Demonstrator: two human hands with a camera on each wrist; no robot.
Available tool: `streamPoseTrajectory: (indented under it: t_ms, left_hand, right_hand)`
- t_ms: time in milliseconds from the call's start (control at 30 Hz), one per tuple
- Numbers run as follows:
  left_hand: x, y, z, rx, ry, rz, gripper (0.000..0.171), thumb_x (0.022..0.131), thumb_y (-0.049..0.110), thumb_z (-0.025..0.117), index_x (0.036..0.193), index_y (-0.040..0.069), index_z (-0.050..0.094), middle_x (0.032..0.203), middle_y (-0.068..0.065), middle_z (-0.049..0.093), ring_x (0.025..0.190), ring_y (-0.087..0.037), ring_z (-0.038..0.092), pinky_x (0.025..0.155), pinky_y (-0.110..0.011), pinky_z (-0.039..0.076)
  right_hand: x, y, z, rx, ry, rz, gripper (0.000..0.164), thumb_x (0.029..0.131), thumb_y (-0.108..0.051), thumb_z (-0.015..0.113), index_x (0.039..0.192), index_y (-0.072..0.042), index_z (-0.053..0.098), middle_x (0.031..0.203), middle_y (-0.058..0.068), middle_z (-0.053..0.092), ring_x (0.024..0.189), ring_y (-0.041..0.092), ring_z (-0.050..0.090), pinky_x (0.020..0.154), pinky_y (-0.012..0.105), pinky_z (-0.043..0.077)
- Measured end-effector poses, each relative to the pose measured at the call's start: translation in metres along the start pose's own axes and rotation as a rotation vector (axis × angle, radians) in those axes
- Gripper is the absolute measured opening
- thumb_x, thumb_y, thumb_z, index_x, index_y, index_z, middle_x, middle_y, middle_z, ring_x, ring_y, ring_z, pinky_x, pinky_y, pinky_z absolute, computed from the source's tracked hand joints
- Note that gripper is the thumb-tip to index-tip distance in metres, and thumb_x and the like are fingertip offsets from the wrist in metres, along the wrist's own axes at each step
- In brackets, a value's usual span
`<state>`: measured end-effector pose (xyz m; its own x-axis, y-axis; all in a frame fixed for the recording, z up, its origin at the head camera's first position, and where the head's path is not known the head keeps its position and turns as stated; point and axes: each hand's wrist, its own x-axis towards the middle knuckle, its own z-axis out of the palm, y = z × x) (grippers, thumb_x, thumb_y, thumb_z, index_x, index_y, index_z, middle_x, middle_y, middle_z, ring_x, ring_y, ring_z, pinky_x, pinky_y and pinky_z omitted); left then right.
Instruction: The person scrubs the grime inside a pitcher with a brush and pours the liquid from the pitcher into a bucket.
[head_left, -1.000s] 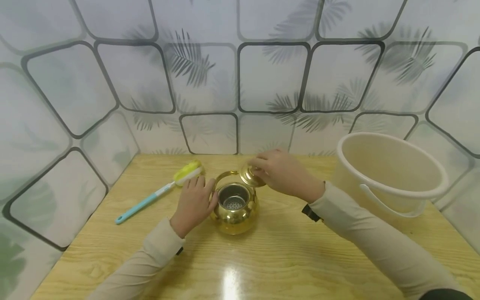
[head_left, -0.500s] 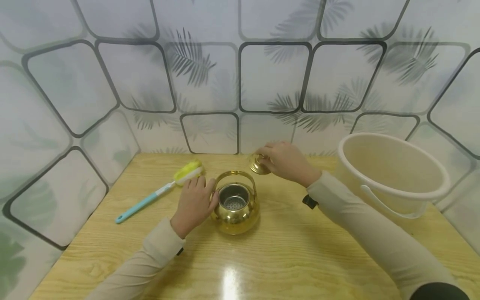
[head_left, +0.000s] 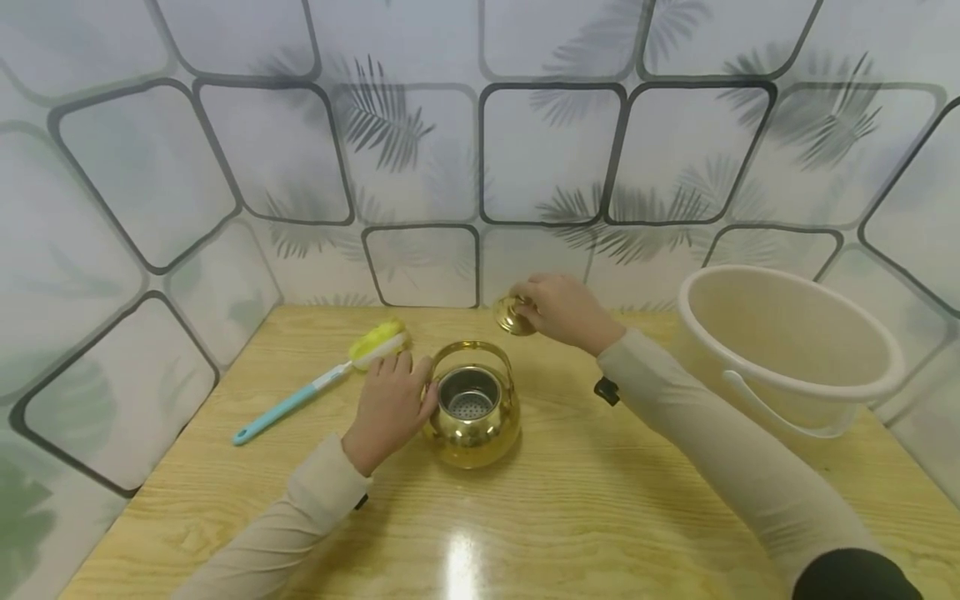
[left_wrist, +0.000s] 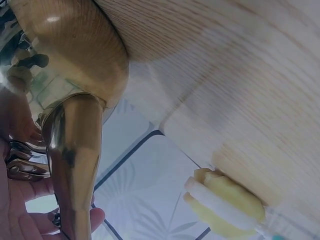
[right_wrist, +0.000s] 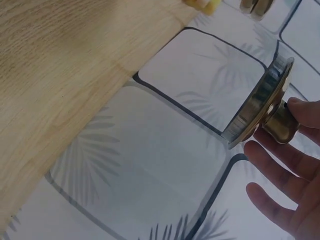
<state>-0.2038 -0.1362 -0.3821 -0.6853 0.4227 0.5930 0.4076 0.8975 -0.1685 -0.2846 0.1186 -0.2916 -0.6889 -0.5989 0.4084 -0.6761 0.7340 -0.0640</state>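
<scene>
Pinches the tilted lid (head_left: 508, 322) by its knob (right_wrist: 281, 126) with right fingers (right_wrist: 272, 169), beyond and right of the uncovered kettle (head_left: 480, 437); grips the spout (left_wrist: 76, 145) with left fingers (head_left: 403, 372).

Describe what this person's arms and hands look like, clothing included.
The left sleeve and right sleeve are long, plain beige, reaching the wrists. A small black object shows beside the left wrist, another beside the right. The left hand and right hand are ungloved.
</scene>
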Motion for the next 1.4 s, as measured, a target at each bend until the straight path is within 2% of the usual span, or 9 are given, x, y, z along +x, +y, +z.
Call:
streamPoseTrajectory:
  t_ms: [533,933,1167,1400]
  left_hand:
    - [0.001,0.001,-0.003,0.020,-0.007,0.002,0.020,0.085,0.026,0.062,0.086,0.008,0.054,0.071,-0.008,0.052,0.064,-0.023,0.051,0.060,-0.034,0.039]
    - [0.001,0.001,-0.002,0.020,0.001,0.002,0.021,0.085,0.027,0.062,0.086,0.008,0.054,0.071,-0.008,0.052,0.063,-0.023,0.050,0.059,-0.033,0.038]
    - [0.001,0.001,-0.002,0.021,-0.003,-0.001,0.021,0.086,0.028,0.062,0.087,0.008,0.054,0.071,-0.008,0.051,0.065,-0.023,0.050,0.061,-0.034,0.038]
    - [0.000,0.001,-0.002,0.016,0.001,0.002,0.021,0.086,0.028,0.062,0.088,0.008,0.054,0.072,-0.008,0.052,0.066,-0.024,0.051,0.062,-0.034,0.039]
  right_hand:
    - [0.014,0.020,0.023,-0.039,-0.037,0.040,0.019,0.087,-0.016,0.064,0.103,-0.006,0.068,0.093,0.011,0.070,0.082,0.026,0.065,0.075,0.040,0.052]
    - [0.020,0.031,0.036,-0.072,-0.104,0.098,0.019,0.087,-0.015,0.063,0.104,-0.006,0.068,0.096,0.012,0.070,0.086,0.028,0.065,0.077,0.041,0.052]
    - [0.021,0.037,0.043,-0.099,-0.117,0.099,0.018,0.086,-0.015,0.064,0.102,-0.006,0.068,0.094,0.012,0.071,0.083,0.027,0.066,0.074,0.040,0.053]
    - [0.023,0.045,0.054,-0.128,-0.171,0.122,0.018,0.087,-0.016,0.063,0.101,-0.006,0.068,0.094,0.011,0.071,0.083,0.026,0.066,0.072,0.039,0.054]
